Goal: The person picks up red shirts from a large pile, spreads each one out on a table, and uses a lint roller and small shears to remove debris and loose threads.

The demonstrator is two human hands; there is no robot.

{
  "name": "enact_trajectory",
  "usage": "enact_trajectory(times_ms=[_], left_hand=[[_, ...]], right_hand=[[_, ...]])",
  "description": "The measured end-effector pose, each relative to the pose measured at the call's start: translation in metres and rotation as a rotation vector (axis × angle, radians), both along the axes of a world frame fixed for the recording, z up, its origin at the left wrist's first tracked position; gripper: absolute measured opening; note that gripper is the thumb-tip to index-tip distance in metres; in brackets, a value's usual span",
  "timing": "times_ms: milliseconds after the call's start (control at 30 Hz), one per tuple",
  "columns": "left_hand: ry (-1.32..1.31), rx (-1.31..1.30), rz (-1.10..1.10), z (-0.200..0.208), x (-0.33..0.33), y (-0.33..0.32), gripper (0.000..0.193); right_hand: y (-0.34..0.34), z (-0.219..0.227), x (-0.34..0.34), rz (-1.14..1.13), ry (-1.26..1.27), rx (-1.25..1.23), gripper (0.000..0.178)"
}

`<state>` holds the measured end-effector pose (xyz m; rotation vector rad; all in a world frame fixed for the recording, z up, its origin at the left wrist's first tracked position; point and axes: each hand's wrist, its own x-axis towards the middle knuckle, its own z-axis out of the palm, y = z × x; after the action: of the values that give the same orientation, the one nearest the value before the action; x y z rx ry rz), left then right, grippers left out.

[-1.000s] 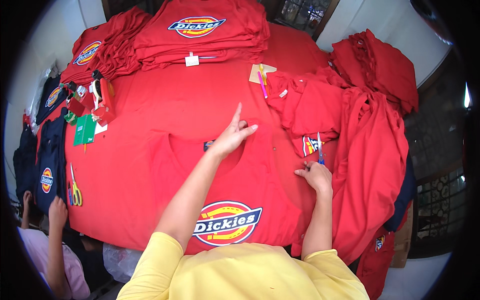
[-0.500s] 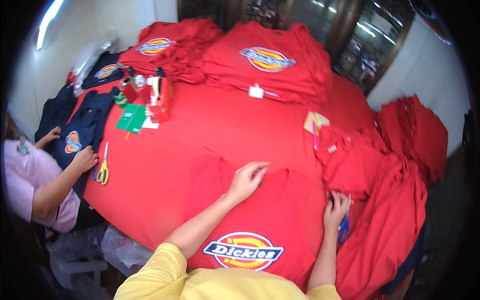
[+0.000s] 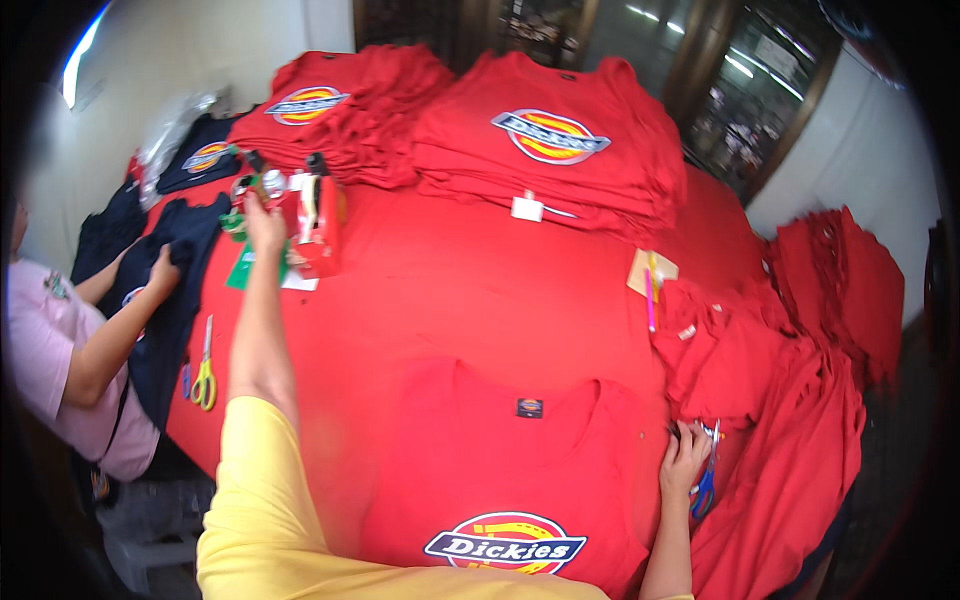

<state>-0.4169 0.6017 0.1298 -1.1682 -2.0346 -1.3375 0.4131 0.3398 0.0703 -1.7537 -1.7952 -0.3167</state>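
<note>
A red sleeveless shirt (image 3: 500, 470) with a printed logo lies flat in front of me, its dark neck label (image 3: 529, 408) showing. My left hand (image 3: 264, 225) is stretched far forward to a cluster of small items, beside a red tape dispenser (image 3: 318, 240) and over a green notebook (image 3: 243, 265). Its fingertips blend into the cluster, so any grip is unclear. At the shirt's right edge, my right hand (image 3: 684, 458) rests with curled fingers on a small dark thing that I cannot make out. Blue-handled scissors (image 3: 704, 494) lie just right of it.
Stacks of red shirts (image 3: 550, 180) stand at the back, with more heaped red cloth (image 3: 770, 430) on the right. Pens (image 3: 650, 295) lie on a tan card. At left, a co-worker's hand (image 3: 165, 272) handles a navy shirt (image 3: 180, 310), near yellow-handled scissors (image 3: 204, 385).
My left hand has moved from above the red shirt, forward and left, to the cluster of small items. My right hand stays near the blue scissors. The co-worker has lifted part of the navy shirt.
</note>
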Motion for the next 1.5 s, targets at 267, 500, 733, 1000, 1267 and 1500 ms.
enact_trajectory(times_ms=[267, 500, 733, 1000, 1267, 1500], left_hand=[[-0.031, -0.231, -0.138, -0.011, 0.013, 0.046, 0.071], [-0.149, -0.13, -0.346, -0.014, 0.049, 0.03, 0.07], [-0.218, -0.052, 0.226, -0.001, -0.011, 0.011, 0.073], [0.229, -0.552, -0.23, 0.011, -0.104, 0.033, 0.069], [0.422, -0.375, 0.122, 0.043, -0.059, -0.008, 0.036], [-0.085, -0.439, -0.807, 0.132, 0.285, -0.253, 0.02]], right_hand=[[-0.013, 0.023, -0.004, -0.148, -0.125, -0.002, 0.033], [-0.008, 0.029, 0.0, -0.097, -0.166, 0.008, 0.029], [-0.016, 0.01, 0.006, -0.16, -0.138, -0.028, 0.028], [-0.008, 0.013, 0.006, -0.145, -0.146, -0.056, 0.029], [-0.031, 0.066, -0.02, -0.134, -0.009, -0.01, 0.028], [-0.073, 0.128, -0.128, 0.431, 0.502, -0.254, 0.036]])
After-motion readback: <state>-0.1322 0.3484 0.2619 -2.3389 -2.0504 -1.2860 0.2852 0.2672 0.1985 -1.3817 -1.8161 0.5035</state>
